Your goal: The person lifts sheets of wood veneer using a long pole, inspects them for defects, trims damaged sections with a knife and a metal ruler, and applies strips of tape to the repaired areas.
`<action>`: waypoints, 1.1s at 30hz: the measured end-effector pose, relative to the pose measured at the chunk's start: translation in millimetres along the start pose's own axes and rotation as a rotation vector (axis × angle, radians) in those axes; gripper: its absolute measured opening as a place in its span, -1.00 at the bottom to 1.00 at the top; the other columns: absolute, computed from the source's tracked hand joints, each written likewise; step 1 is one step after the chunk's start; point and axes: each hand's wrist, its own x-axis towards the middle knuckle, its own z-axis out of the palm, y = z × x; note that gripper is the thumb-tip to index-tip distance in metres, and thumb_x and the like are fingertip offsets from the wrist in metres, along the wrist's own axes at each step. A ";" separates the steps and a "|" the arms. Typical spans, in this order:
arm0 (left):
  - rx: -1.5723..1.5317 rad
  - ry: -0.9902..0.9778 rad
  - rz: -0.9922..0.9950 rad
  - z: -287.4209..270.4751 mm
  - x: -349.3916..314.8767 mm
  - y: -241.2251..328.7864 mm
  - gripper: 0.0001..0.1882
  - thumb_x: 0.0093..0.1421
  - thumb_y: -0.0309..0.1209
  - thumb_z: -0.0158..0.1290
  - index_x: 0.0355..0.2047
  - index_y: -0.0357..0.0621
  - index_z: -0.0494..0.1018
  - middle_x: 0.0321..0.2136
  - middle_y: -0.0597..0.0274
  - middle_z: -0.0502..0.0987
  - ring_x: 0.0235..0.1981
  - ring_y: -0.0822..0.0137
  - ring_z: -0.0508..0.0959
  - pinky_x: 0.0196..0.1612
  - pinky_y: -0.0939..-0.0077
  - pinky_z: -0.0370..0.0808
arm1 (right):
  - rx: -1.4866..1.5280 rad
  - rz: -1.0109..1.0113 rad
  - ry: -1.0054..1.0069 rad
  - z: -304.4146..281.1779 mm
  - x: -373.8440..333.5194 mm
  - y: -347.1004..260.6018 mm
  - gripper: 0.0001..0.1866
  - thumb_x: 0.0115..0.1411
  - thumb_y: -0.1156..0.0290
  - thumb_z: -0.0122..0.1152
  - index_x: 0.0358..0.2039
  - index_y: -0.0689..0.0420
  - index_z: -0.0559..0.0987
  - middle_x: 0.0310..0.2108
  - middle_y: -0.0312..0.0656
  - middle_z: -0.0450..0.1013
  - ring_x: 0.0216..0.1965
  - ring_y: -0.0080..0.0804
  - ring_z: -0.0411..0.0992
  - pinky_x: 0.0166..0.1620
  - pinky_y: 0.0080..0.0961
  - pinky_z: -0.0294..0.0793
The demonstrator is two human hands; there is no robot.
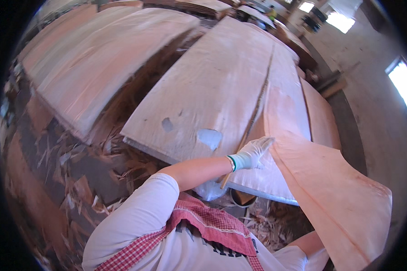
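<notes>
My left hand, in a white glove with a green cuff, is closed at the near left edge of a thin, pinkish wood veneer sheet. The sheet slopes from the stack down toward my right side, its lower part hanging past the stack's edge. Behind that hanging part my right forearm disappears, so the right hand is hidden. Under the sheet lies a broad stack of pale veneer, with a bluish-white patch near its front. Beneath my left wrist runs a thin wooden stick.
Another veneer stack stands at the left, across a gap full of scraps. Torn veneer strips litter the floor. Against the stack's front edge are a clear plastic bag and a round container. A wall rises at the right.
</notes>
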 end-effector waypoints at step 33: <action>-1.711 -0.883 -0.089 -249.8 -106.8 100.4 -0.80 0.34 -0.34 -0.08 -0.27 -0.23 0.42 -0.43 0.51 0.37 -0.35 0.57 0.35 -0.29 0.60 0.35 | 0.044 -0.632 -0.089 485.1 250.2 -370.1 -0.71 0.19 0.25 0.23 -0.19 0.18 0.49 -0.31 -0.23 0.48 -0.49 -0.62 0.34 -0.38 -0.73 0.34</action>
